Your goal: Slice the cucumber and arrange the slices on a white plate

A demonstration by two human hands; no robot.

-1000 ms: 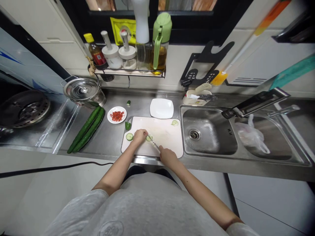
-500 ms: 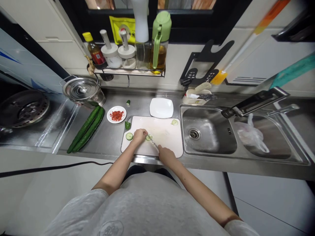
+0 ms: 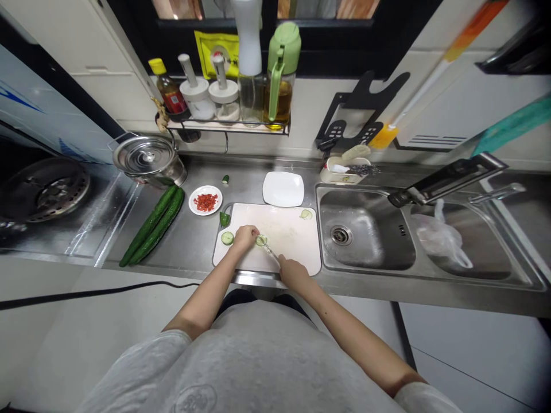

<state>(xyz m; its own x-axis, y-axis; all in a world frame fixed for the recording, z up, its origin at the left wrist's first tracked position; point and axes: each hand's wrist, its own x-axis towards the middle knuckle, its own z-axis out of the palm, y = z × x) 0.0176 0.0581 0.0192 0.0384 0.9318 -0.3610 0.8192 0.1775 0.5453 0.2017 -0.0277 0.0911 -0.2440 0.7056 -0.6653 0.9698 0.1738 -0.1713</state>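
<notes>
My right hand is closed round the handle of a knife, whose blade points up and left over the white cutting board. At the blade's tip is a cucumber slice. Beside that slice, my left hand has its fingers pinched together at the slice's left edge; what lies between them is too small to make out. A cut cucumber round rests left of my left wrist. Thin cucumber slices lie at the board's top right corner, and a green cucumber piece sits by its handle.
Two whole cucumbers lie left of the board. Behind it stand a small plate of chopped red pieces and a white square plate. A double sink is at the right, a lidded steel pot at the back left.
The view has shifted very slightly. Both hands, the knife and the cucumber slice keep nearly the same places on the board.
</notes>
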